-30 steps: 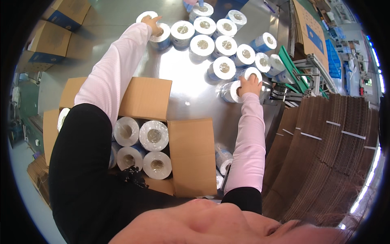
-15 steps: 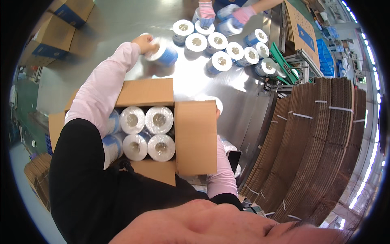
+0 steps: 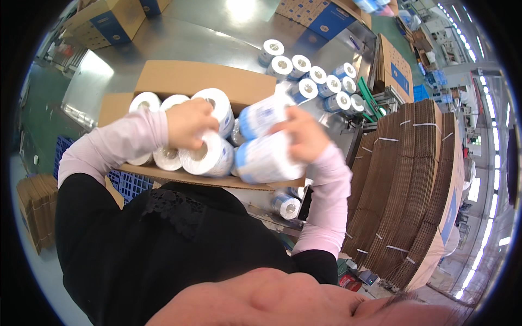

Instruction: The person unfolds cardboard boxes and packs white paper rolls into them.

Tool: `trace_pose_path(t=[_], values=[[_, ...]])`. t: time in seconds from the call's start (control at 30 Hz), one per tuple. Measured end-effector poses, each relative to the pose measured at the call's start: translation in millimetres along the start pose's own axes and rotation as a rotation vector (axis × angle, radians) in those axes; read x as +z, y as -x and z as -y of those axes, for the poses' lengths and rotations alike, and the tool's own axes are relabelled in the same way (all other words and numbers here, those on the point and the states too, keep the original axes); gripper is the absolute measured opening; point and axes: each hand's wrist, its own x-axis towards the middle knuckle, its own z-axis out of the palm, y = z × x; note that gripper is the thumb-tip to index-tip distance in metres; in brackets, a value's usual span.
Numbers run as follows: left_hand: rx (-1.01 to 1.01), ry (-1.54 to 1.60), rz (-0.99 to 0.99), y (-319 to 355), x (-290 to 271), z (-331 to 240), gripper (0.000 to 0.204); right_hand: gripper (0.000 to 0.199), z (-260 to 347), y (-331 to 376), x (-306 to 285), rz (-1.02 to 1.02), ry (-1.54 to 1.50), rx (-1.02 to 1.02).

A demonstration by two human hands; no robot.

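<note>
A cardboard box [image 3: 185,76] stands before me with its flaps raised. Several white paper rolls [image 3: 145,101] in clear and blue wrapping stand inside it. Over its middle, my left hand [image 3: 190,124] is closed on a pair of rolls, an upper one [image 3: 215,107] and a lower one [image 3: 215,157]. My right hand [image 3: 305,135] grips two more rolls over the box's right part: an upper one [image 3: 261,118] and a lower one [image 3: 266,158], both tilted and blurred. Fingers on the far sides of the rolls are partly hidden.
Several more rolls [image 3: 307,89] stand on the metal table [image 3: 206,41] beyond the box. Flattened cartons [image 3: 397,179] are stacked at the right. Other boxes [image 3: 111,24] stand far left, near a blue crate [image 3: 130,185]. A roll [image 3: 285,206] lies beside the box's near right corner.
My left hand has come back from the far table to the box. My right hand has come from behind the flap, now with two rolls. The co-worker's gloved hands have left the rolls.
</note>
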Motion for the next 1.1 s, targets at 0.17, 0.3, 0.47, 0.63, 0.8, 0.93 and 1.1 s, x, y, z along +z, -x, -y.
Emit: trace_pose_path(t=[0.17, 0.3, 0.47, 0.63, 0.8, 0.93, 1.1], values=[[0.049, 0.494, -0.083, 39, 7, 1, 0.069, 0.016, 41, -20, 125, -0.053, 0.533, 0.039], [-0.32, 0.399, -0.383, 112, 10, 54, 0.064, 0.025, 82, 9, 133, 0.065, 0.486, 0.205], [-0.966, 0.149, -0.731, 214, 78, 151, 0.066, 0.041, 29, 92, 126, -0.685, -0.147, 0.36], [-0.894, 0.891, -0.52, 229, 79, 132, 0.066, 0.06, -12, 133, 126, -0.901, -0.499, 0.791], [-0.198, 0.459, -0.166, 198, 41, 11, 0.059, 0.025, 40, 5, 159, -1.042, 0.096, 0.437], [-0.592, 0.361, 0.311, 133, 0, -19, 0.073, 0.024, 24, -51, 152, -0.706, 0.303, 0.262], [-0.381, -0.117, -0.385, 78, 76, 56, 0.084, 0.047, -76, -65, 107, -0.573, 0.627, 0.595]])
